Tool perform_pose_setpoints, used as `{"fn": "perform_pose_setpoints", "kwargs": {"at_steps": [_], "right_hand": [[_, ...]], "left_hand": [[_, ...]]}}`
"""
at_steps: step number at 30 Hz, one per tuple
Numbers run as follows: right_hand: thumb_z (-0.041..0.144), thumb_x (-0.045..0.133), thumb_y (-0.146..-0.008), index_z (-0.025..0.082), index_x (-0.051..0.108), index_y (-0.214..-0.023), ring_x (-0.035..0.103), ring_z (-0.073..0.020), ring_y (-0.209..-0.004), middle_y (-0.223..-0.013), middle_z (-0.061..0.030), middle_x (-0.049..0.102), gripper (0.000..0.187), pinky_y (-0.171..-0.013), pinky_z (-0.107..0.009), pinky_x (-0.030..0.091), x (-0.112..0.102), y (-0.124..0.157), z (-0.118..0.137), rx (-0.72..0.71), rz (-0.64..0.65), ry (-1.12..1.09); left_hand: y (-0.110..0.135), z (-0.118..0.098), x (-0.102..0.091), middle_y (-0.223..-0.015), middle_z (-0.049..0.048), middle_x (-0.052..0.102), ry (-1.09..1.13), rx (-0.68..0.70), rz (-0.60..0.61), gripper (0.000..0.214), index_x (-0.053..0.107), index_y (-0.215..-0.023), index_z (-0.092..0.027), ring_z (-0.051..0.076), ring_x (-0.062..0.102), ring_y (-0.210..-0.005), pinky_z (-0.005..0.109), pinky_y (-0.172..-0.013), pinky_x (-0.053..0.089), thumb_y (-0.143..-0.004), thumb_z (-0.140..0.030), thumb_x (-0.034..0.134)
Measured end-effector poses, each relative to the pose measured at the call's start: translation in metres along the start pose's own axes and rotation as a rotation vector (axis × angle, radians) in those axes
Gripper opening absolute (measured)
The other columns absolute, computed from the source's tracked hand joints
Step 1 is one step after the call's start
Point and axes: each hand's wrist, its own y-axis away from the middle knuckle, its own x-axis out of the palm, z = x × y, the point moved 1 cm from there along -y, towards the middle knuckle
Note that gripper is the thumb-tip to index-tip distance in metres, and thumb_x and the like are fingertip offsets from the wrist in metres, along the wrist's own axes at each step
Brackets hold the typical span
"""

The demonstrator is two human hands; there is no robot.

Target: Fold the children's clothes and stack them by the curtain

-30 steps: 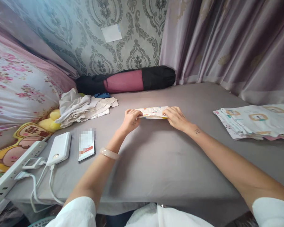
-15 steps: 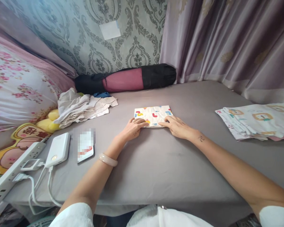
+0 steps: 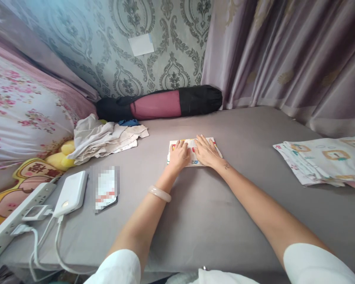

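A small folded cloth (image 3: 194,163), white with red, yellow and blue printed shapes, lies flat on the grey sheet (image 3: 219,221) in front of me. On its left part rests my left hand (image 3: 180,154), fingers stretched forward and a pale bangle on the wrist. My right hand (image 3: 207,152) lies flat over the right part, its fingers spread. Both palms cover most of the print, and neither hand grips the cloth.
To the right is a stack of folded printed cloths (image 3: 316,161). Crumpled pale cloths (image 3: 103,138) lie back left, near a phone (image 3: 106,189), a white power bank (image 3: 71,193) and a power strip (image 3: 6,227) with cables. A black and pink rolled bag (image 3: 156,104) lies along the wall.
Both hands have moved from the cloth's near edge onto its top, and the fingers have gone from holding the edge to lying flat. The view has shifted slightly.
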Motion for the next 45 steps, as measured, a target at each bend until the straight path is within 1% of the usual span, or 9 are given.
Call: {"fn": "perform_pose_setpoints", "kwargs": {"at_steps": [4,9,15,19,21,24,27,37,45], "right_hand": [[0.032,0.021,-0.1,0.006,0.034,-0.153,0.018,-0.0261,-0.15,-0.162,-0.012,0.025,0.06,-0.122,-0.051,0.012,0.019,-0.002,-0.001,0.042,0.052,0.016],[0.032,0.017,-0.1,0.007,0.029,-0.155,0.019,-0.0237,-0.151,-0.163,-0.0103,0.023,0.061,-0.122,-0.05,0.013,0.025,-0.002,-0.005,0.065,0.119,0.01],[0.031,0.021,-0.099,0.006,0.034,-0.152,0.024,-0.0248,-0.149,-0.162,-0.0128,0.027,0.06,-0.121,-0.05,0.015,0.023,-0.003,-0.003,0.072,0.115,0.009],[0.029,0.021,-0.1,0.005,0.046,-0.144,0.034,-0.0265,-0.143,-0.153,-0.0157,0.043,0.057,-0.12,-0.051,0.018,0.018,-0.008,-0.002,0.056,0.027,-0.006],[0.028,0.02,-0.1,0.006,0.047,-0.143,0.032,-0.026,-0.145,-0.153,-0.0149,0.043,0.056,-0.121,-0.05,0.016,0.016,-0.01,-0.002,0.04,-0.005,-0.015],[0.027,0.021,-0.099,0.007,0.039,-0.15,0.02,-0.0245,-0.15,-0.16,-0.0112,0.031,0.057,-0.122,-0.051,0.011,0.018,-0.013,-0.004,-0.017,0.013,-0.021],[0.028,0.021,-0.099,0.007,0.033,-0.153,0.018,-0.0236,-0.151,-0.162,-0.0096,0.028,0.06,-0.123,-0.052,0.009,0.021,-0.015,-0.006,-0.037,0.073,-0.028],[0.029,0.019,-0.099,0.009,0.033,-0.153,0.024,-0.0227,-0.149,-0.16,-0.0098,0.032,0.06,-0.122,-0.05,0.011,0.023,-0.017,-0.007,0.017,0.122,-0.074],[0.036,0.02,-0.102,0.01,0.034,-0.153,0.018,-0.025,-0.151,-0.162,-0.0113,0.026,0.059,-0.122,-0.053,0.009,0.023,-0.014,-0.017,0.111,0.088,-0.046]], "left_hand": [[-0.006,-0.004,0.026,-0.157,0.013,0.038,-0.099,-0.008,-0.012,0.049,0.044,-0.143,-0.014,0.029,0.025,-0.149,0.054,-0.121,0.017,-0.102,-0.034,0.025],[-0.005,-0.001,0.037,-0.157,0.0137,0.038,-0.121,-0.017,0.013,0.055,0.04,-0.148,-0.013,0.029,0.028,-0.148,0.051,-0.12,0.021,-0.103,-0.036,0.02],[-0.007,-0.004,0.028,-0.152,0.0169,0.044,-0.14,0.001,-0.008,0.049,0.047,-0.14,-0.012,0.031,0.038,-0.141,0.055,-0.115,0.027,-0.102,-0.034,0.025],[-0.015,-0.007,0.016,-0.13,0.0173,0.063,-0.154,0.007,0.009,0.041,0.062,-0.118,-0.013,0.031,0.056,-0.121,0.055,-0.109,0.034,-0.101,-0.031,0.03],[-0.021,-0.007,0.015,-0.124,0.0166,0.066,-0.146,-0.018,0.001,0.04,0.064,-0.112,-0.013,0.032,0.057,-0.119,0.056,-0.11,0.032,-0.1,-0.03,0.031],[-0.026,-0.003,0.019,-0.144,0.0146,0.053,-0.119,0.02,-0.041,0.043,0.055,-0.132,-0.014,0.032,0.039,-0.14,0.056,-0.118,0.02,-0.099,-0.028,0.032],[-0.028,0.002,0.028,-0.157,0.0104,0.039,-0.089,0.067,-0.002,0.051,0.041,-0.147,-0.016,0.031,0.025,-0.148,0.057,-0.12,0.014,-0.099,-0.029,0.031],[-0.033,0.004,0.032,-0.15,0.0123,0.048,-0.066,0.057,0.028,0.049,0.044,-0.144,-0.018,0.03,0.038,-0.141,0.062,-0.117,0.021,-0.099,-0.029,0.03],[-0.03,0.01,0.029,-0.156,0.0094,0.041,-0.081,0.004,-0.005,0.05,0.043,-0.146,-0.02,0.029,0.026,-0.149,0.061,-0.119,0.016,-0.1,-0.031,0.026]]}}
